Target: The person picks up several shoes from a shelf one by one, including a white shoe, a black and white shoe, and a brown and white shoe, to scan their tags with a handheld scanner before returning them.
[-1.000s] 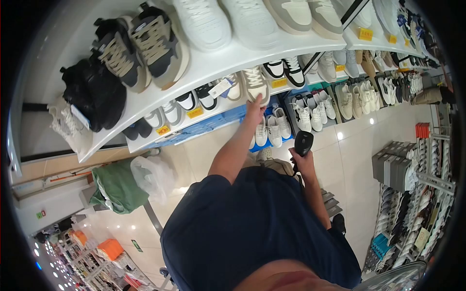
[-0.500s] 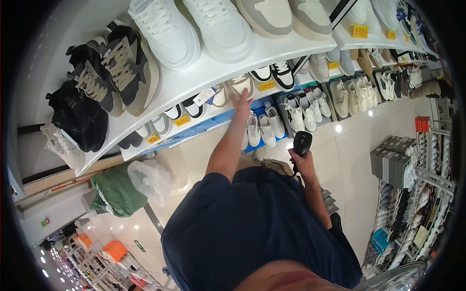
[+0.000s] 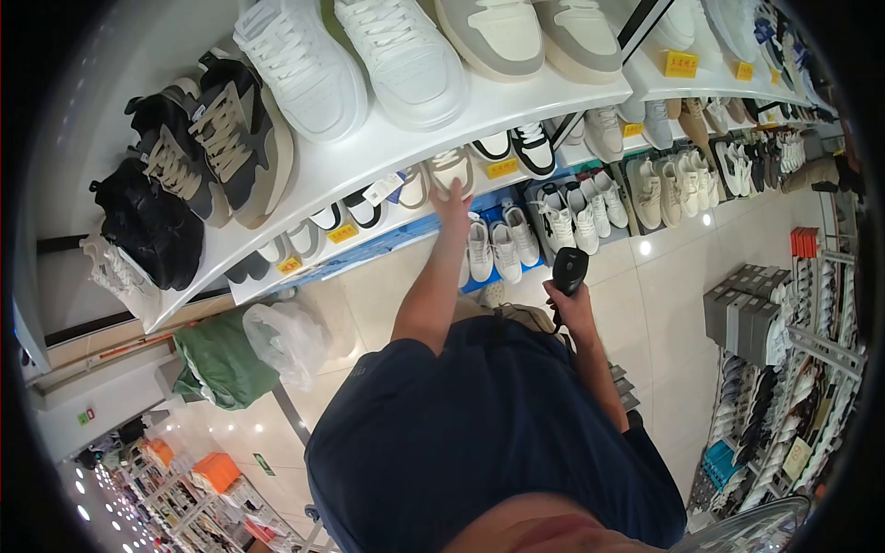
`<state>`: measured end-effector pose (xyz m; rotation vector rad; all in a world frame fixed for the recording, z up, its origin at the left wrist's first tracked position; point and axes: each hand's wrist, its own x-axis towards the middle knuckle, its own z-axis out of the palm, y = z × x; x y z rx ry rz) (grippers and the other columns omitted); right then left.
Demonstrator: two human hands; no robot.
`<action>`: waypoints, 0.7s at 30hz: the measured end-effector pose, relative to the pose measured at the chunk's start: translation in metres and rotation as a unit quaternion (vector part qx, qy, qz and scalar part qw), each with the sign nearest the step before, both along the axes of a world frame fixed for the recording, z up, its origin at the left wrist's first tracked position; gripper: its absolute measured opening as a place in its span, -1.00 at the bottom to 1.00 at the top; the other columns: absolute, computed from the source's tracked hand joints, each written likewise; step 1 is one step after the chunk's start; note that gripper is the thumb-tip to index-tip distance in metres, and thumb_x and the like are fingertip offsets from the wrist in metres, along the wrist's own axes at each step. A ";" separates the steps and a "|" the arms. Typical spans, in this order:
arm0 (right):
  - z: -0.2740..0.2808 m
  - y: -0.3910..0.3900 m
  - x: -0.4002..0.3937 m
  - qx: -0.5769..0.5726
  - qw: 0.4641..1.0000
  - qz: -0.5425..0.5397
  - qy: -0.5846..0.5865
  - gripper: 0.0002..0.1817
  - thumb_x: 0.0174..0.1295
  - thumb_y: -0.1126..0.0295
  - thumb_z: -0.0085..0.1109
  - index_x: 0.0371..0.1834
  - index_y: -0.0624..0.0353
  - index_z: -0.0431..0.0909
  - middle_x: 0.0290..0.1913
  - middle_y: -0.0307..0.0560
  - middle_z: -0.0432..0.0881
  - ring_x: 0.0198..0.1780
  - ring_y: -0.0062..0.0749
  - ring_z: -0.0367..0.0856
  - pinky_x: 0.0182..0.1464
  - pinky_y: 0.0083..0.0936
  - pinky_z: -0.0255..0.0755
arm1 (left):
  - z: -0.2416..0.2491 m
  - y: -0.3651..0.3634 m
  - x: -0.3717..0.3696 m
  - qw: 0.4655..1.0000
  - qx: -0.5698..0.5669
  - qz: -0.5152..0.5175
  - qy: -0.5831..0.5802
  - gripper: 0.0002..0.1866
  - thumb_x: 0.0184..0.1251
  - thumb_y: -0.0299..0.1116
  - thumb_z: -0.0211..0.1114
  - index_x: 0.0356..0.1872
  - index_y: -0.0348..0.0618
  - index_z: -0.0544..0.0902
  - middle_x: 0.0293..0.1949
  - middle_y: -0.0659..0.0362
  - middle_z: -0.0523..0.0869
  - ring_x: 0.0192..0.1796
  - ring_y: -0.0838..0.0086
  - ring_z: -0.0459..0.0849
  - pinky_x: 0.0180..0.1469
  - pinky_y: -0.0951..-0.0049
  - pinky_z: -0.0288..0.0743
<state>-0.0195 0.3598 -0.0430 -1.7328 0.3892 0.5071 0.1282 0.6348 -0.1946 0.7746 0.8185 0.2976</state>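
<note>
My left hand (image 3: pixel 451 205) reaches up to the lower shelf, fingers spread at the toe of a cream-and-beige sneaker (image 3: pixel 450 171). It holds nothing. A black-and-white sneaker (image 3: pixel 533 150) stands to the right of that shoe, past a yellow price tag (image 3: pixel 501 169). To its left lies a white paper tag (image 3: pixel 383 189) among more sneakers. In front of my body, my right hand (image 3: pixel 573 311) is closed around the handle of a black handheld barcode scanner (image 3: pixel 570 269), its head pointing up and a cord hanging below.
Large white sneakers (image 3: pixel 396 64) and grey-black sneakers (image 3: pixel 230 138) stand on the upper shelf (image 3: pixel 369 152), which overhangs the lower one. White shoes in boxes (image 3: pixel 505 247) sit below. A green bag (image 3: pixel 224 359) and a clear plastic bag (image 3: pixel 284 343) rest at left. Grey shoeboxes (image 3: pixel 747 309) are at right.
My left hand has drawn back slightly from the cream-and-beige sneaker, its fingers now more spread. My right hand keeps its hold on the scanner, nearly still.
</note>
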 end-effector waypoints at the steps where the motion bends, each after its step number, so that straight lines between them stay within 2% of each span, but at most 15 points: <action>1: -0.001 -0.001 0.001 0.000 1.000 0.000 0.000 -0.68 0.18 0.26 0.45 -0.22 0.32 0.67 -0.44 -0.12 0.70 -0.45 -0.48 0.65 -0.39 -0.48 0.52 | 0.003 0.000 0.000 1.000 0.001 0.001 0.004 -0.08 0.34 -0.26 0.48 0.54 0.08 0.01 0.35 0.10 0.39 0.22 0.27 0.52 0.03 0.16 0.60; 6: -0.004 -0.003 0.002 0.009 1.000 0.011 -0.001 -0.69 0.19 0.27 0.45 -0.22 0.32 0.67 -0.44 -0.13 0.69 -0.46 -0.48 0.65 -0.39 -0.49 0.51 | 0.004 -0.005 0.002 0.998 0.004 0.040 0.039 -0.11 0.31 -0.26 0.50 0.48 -0.02 0.05 0.27 0.00 0.42 0.14 0.24 0.57 -0.06 0.24 0.65; 8: -0.005 -0.001 0.003 0.015 1.000 0.013 -0.001 -0.69 0.19 0.27 0.45 -0.22 0.33 0.67 -0.44 -0.12 0.70 -0.47 -0.48 0.65 -0.40 -0.49 0.52 | -0.005 0.000 -0.002 0.994 -0.025 0.045 0.093 -0.29 0.31 -0.20 0.50 0.33 -0.12 0.25 0.10 -0.01 0.49 -0.04 0.27 0.61 -0.16 0.31 0.67; 9: -0.005 0.000 0.004 0.018 1.000 0.012 -0.003 -0.70 0.19 0.28 0.45 -0.23 0.33 0.67 -0.44 -0.12 0.70 -0.47 -0.48 0.65 -0.40 -0.49 0.52 | -0.011 0.007 -0.009 0.994 -0.021 0.050 0.092 -0.29 0.31 -0.20 0.50 0.33 -0.12 0.25 0.10 -0.01 0.49 -0.04 0.27 0.61 -0.16 0.31 0.67; 11: -0.002 0.003 0.007 0.020 0.999 0.026 -0.002 -0.70 0.22 0.27 0.43 -0.22 0.32 0.67 -0.45 -0.14 0.67 -0.46 -0.50 0.65 -0.39 -0.50 0.51 | -0.018 0.021 -0.030 0.992 -0.065 0.027 0.105 -0.46 0.32 -0.13 0.49 0.12 -0.20 0.42 -0.06 0.04 0.51 -0.20 0.31 0.58 -0.25 0.35 0.67; 12: 0.000 0.006 0.008 0.017 0.999 0.036 -0.001 -0.71 0.24 0.26 0.41 -0.22 0.31 0.67 -0.46 -0.16 0.65 -0.44 -0.51 0.64 -0.38 -0.50 0.50 | -0.002 0.021 -0.036 0.985 -0.071 0.086 0.134 -0.54 0.33 -0.10 0.47 -0.04 -0.23 0.50 -0.12 0.06 0.49 -0.21 0.32 0.55 -0.21 0.38 0.65; 17: 0.004 0.016 0.009 0.026 0.998 0.054 -0.013 -0.70 0.24 0.26 0.41 -0.20 0.31 0.67 -0.45 -0.15 0.65 -0.44 -0.49 0.65 -0.38 -0.50 0.50 | 0.006 0.062 -0.045 0.981 -0.112 0.132 0.089 -0.50 0.34 -0.07 0.47 0.04 -0.22 0.50 -0.08 0.05 0.51 -0.12 0.32 0.56 -0.14 0.37 0.62; 19: 0.003 0.020 0.008 0.027 0.998 0.059 -0.014 -0.70 0.24 0.26 0.41 -0.20 0.31 0.67 -0.45 -0.15 0.66 -0.43 -0.49 0.65 -0.37 -0.49 0.51 | 0.000 0.077 -0.041 0.973 -0.185 0.117 0.067 -0.42 0.31 -0.06 0.50 0.13 -0.24 0.48 0.04 0.01 0.49 -0.03 0.31 0.55 -0.13 0.33 0.61; 21: 0.003 0.025 0.007 0.019 0.998 0.051 -0.027 -0.70 0.18 0.29 0.46 -0.26 0.33 0.67 -0.43 -0.11 0.70 -0.48 -0.48 0.66 -0.41 -0.49 0.53 | -0.005 0.083 -0.045 0.976 -0.183 0.090 0.075 -0.37 0.28 -0.06 0.53 0.17 -0.24 0.46 0.10 -0.01 0.46 0.02 0.30 0.55 -0.10 0.34 0.62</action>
